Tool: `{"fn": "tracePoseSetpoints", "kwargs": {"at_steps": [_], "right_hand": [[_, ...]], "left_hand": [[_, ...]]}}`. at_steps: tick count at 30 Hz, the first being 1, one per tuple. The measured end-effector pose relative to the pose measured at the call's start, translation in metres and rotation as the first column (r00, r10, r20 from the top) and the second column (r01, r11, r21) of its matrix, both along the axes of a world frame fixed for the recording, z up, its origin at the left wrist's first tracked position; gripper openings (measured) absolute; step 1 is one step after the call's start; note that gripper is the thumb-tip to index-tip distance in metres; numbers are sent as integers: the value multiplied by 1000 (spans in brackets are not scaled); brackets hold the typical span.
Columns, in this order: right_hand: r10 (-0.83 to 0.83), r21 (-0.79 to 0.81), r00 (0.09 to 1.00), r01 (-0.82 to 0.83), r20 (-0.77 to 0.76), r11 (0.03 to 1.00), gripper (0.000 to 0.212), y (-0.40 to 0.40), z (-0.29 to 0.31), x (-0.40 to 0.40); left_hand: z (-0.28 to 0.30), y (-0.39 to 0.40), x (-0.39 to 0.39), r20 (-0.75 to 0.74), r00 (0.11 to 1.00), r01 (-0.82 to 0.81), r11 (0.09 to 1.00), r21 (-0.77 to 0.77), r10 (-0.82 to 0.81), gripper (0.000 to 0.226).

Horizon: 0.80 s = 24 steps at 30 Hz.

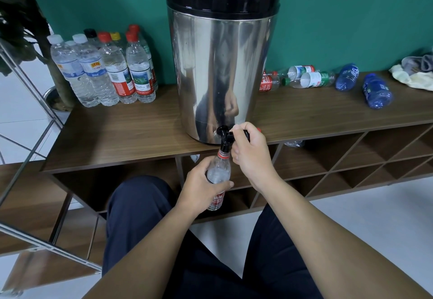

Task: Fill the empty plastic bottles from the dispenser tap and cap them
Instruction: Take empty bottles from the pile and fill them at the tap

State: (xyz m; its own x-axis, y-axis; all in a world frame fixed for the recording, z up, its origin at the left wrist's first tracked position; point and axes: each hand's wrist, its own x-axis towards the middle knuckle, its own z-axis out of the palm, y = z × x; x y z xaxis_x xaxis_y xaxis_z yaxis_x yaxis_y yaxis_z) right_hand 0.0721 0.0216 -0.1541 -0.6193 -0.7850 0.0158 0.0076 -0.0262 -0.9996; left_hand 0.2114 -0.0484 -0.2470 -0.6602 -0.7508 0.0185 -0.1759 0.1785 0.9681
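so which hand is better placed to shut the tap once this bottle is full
Right. The right hand already grips the tap lever on the dispenser. The left hand holds the bottle under the spout and should probably keep it there.

Clear plastic bottle with red-and-white label (216, 199), gripped in left hand (201, 189): white lettering on red band, partly hidden by fingers, not legible. Upright capped clear bottles with yellow and red-white labels (105, 71), far left of hands: print too small. Lying blue bottles (346, 77), far right: unreadable.
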Motion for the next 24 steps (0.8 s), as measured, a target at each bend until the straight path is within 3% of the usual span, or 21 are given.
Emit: {"fn": "tracePoseSetpoints", "kwargs": {"at_steps": [24], "right_hand": [[-6,-5,1000,6,1,1000,22,-1,-1,-1]], "left_hand": [[0,0,-1,9,1000,2,1000,6,-2,64]]}}
